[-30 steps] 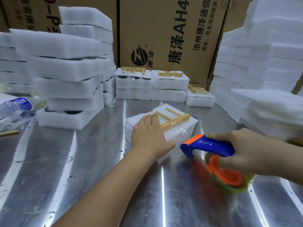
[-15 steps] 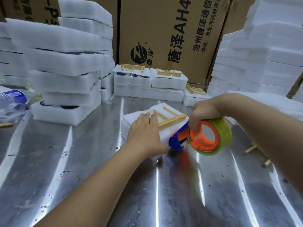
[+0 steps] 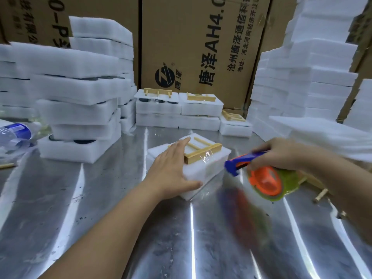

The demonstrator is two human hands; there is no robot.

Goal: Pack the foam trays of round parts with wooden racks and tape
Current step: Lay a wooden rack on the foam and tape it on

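Note:
A white foam tray stack (image 3: 203, 168) lies in the middle of the steel table, with a wooden rack (image 3: 203, 153) on top and clear tape over the rack's near bar. My left hand (image 3: 173, 168) presses flat on the stack's left top, thumb along its front edge. My right hand (image 3: 279, 154) grips the blue handle of a tape dispenser (image 3: 263, 178) with an orange hub and a yellowish roll. The dispenser hangs just right of the stack, its blue nose pointing at the stack's right side. A clear tape strip seems to run down the stack's front.
Taped foam packs with racks (image 3: 179, 106) stand at the back against cardboard boxes (image 3: 201, 47). Tall foam piles rise at left (image 3: 80, 109) and right (image 3: 314, 81). A water bottle (image 3: 14, 133) lies far left. Loose wooden sticks (image 3: 320, 195) lie at the right.
My right hand has swung the tape dispenser from against the stack's front out to its right side and a little away. My left hand stays pressed on the stack.

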